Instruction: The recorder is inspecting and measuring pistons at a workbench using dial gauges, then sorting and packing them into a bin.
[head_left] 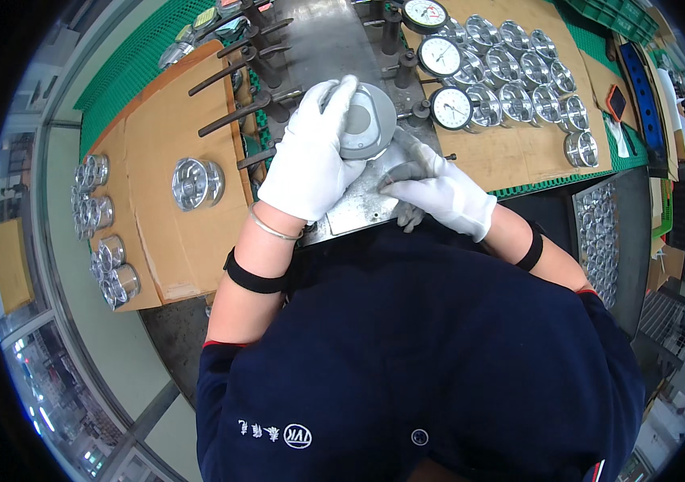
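Observation:
A grey round piston (pixel 370 122) with a recessed top face is tilted toward me over the metal bench plate. My white-gloved left hand (pixel 310 149) closes on it, fingers over its far left rim and thumb at its lower edge. Just right of it, my gloved right hand (pixel 443 193) has its thumb and fingers apart, with darkened fingertips. Its index fingertip comes close to the piston's right edge; whether it touches I cannot tell. Below these fingers, a small grey bunched thing (pixel 410 217) lies at the plate's front edge.
Three dial gauges (pixel 451 108) stand right of the plate, and metal rods on posts (pixel 238 112) line its left. Rows of silver pistons (pixel 516 103) fill the right cardboard. One silver piston (pixel 198 184) sits on the left board, several more (pixel 95 213) at its outer edge.

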Action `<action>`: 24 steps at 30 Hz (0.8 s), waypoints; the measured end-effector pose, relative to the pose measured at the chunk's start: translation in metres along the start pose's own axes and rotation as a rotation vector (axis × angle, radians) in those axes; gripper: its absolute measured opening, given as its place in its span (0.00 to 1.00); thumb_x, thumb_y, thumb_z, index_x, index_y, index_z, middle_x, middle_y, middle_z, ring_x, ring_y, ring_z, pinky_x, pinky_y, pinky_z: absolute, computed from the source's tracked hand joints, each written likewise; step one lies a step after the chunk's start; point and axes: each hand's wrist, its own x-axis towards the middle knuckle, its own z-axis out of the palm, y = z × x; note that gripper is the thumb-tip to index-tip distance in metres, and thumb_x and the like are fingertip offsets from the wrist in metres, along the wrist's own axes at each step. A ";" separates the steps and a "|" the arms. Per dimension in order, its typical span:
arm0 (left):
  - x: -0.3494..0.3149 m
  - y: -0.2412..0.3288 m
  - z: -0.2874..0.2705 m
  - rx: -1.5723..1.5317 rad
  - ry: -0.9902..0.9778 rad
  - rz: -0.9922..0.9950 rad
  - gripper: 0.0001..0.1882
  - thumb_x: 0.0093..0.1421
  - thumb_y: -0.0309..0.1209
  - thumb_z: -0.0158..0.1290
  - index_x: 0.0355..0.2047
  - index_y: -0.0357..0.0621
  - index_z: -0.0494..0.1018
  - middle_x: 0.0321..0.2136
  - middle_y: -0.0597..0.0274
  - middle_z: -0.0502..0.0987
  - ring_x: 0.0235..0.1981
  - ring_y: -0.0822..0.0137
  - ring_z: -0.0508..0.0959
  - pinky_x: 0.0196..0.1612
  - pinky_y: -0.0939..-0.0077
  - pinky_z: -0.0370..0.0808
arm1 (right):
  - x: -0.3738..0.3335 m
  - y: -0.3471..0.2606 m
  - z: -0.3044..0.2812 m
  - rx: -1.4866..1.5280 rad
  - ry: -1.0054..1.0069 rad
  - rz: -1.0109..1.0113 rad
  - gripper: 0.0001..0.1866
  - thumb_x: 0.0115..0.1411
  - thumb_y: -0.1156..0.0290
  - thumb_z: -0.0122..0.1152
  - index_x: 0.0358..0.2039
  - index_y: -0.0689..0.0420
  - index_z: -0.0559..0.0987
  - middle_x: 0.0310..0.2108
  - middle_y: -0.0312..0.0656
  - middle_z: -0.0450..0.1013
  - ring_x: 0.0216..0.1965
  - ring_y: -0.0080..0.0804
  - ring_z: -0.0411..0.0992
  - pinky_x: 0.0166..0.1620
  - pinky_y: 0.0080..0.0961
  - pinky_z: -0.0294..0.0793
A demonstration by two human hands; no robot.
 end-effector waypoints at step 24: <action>-0.045 -0.008 -0.061 -0.281 0.416 -0.427 0.18 0.62 0.24 0.59 0.52 0.35 0.75 0.40 0.59 0.81 0.34 0.75 0.78 0.42 0.79 0.76 | -0.055 0.014 -0.114 -1.208 0.770 -0.818 0.16 0.62 0.75 0.49 0.49 0.64 0.75 0.34 0.41 0.77 0.32 0.30 0.76 0.37 0.27 0.79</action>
